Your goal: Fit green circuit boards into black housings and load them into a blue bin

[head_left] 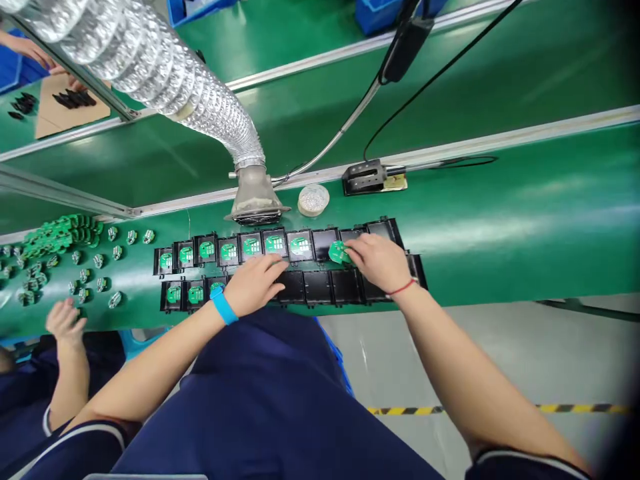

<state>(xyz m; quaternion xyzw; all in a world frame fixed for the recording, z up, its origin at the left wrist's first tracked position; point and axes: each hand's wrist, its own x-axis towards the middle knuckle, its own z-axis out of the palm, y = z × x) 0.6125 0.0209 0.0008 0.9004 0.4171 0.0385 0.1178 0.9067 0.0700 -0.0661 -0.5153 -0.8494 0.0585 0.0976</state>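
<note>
- Two rows of black cases (319, 288) run along the green bench (500, 247), one behind the other; we count seated boards (275, 245) in seven of the far row's left-hand cases and in at least three at the near row's left end.
- Right hand (380, 260), red cord (401, 288) at the wrist: we see its fingers closed in a pinch on the edge of a green circuit board (338, 253), held over the right part of the far row. Whether the board touches a case, we cannot tell.
- Left hand (255, 283), blue wristband (225, 305): fingers loosely extended, thumb apart, gripping nothing that we can see. It reaches over the middle of the rows and hides several near cases; contact unclear to us.
- Behind the cases we find a nozzle (257, 193) on a silver duct (190, 90), a round tub (313, 200) just beside it, then a black metal stand (365, 178).
- To our left: small components (117, 252) scattered, a heap of green boards (65, 233), and a co-worker's hand (67, 320) near the bench edge.
</note>
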